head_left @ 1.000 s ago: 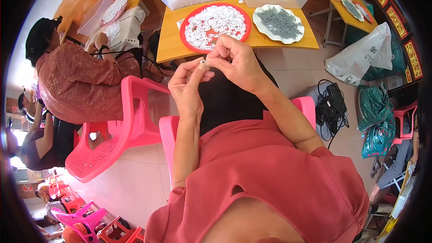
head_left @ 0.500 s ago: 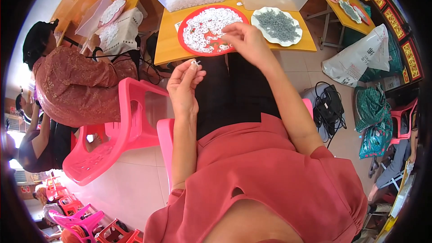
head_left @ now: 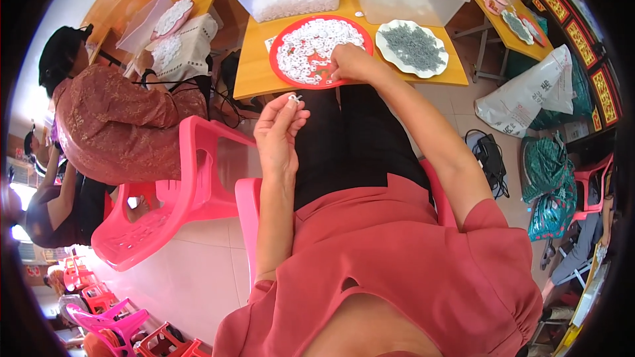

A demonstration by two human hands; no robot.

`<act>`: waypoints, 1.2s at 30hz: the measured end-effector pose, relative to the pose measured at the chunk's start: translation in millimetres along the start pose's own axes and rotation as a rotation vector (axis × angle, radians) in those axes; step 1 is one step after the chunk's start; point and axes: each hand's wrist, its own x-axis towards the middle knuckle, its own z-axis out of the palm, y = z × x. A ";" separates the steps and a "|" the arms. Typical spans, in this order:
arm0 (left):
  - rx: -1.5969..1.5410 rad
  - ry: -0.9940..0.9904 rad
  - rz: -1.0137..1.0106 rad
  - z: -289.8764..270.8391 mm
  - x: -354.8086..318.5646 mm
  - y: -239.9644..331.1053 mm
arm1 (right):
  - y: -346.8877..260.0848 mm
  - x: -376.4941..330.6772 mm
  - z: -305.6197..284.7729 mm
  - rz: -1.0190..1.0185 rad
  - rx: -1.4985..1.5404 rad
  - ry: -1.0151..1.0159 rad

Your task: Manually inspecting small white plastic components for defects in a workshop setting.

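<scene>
My left hand (head_left: 281, 125) is raised before the table edge, thumb and fingertips pinching a small white plastic piece (head_left: 293, 98). A thin greyish pin seems to stick out of that piece. Over the right part of a round red tray (head_left: 274, 59), my right hand (head_left: 352, 64) reaches down with curled fingers. Its fingertips are at the tray's surface, and what they hold, if anything, is hidden. Many small white plastic pieces (head_left: 311, 43) are spread on the tray. Right of it, a white scalloped plate (head_left: 433, 69) carries a heap of small slender grey pieces (head_left: 413, 46).
Two clear plastic bins (head_left: 284, 10) (head_left: 417, 10) with white pieces stand at the table's back. At left, a person (head_left: 119, 119) works at another table beside a pink chair (head_left: 192, 178). A white sack (head_left: 529, 92), green bags (head_left: 546, 172) and a black cable bundle (head_left: 489, 158) lie at right.
My right hand has moved down onto the tray's right part, its fingers now curled toward the surface. My left hand still pinches the white piece. The whole view has shifted slightly.
</scene>
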 end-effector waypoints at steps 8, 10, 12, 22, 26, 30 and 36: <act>-0.014 -0.017 -0.045 2.4 -7.3 8.5 | -4.1 -1.9 1.7 -0.032 -0.133 0.056; -0.026 -0.009 -0.050 -0.5 -8.9 11.7 | -12.1 -2.4 -0.2 -0.014 -0.182 0.067; -0.035 -0.002 -0.035 -4.1 -11.3 16.3 | -21.4 -2.3 -0.7 -0.011 -0.261 0.111; -0.042 -0.080 -0.046 -23.2 -24.2 39.6 | -36.1 1.1 -0.8 0.007 -0.366 0.042; -0.046 -0.082 -0.069 -27.1 -33.3 48.8 | -60.3 -8.7 -13.7 -0.040 -0.304 -0.041; -0.043 -0.102 -0.087 -28.2 -30.7 45.5 | -82.3 -32.4 -27.4 -0.078 -0.111 0.183; -0.284 -0.279 -0.048 -10.8 -33.0 47.1 | -161.5 -99.0 -53.4 -0.137 1.146 0.117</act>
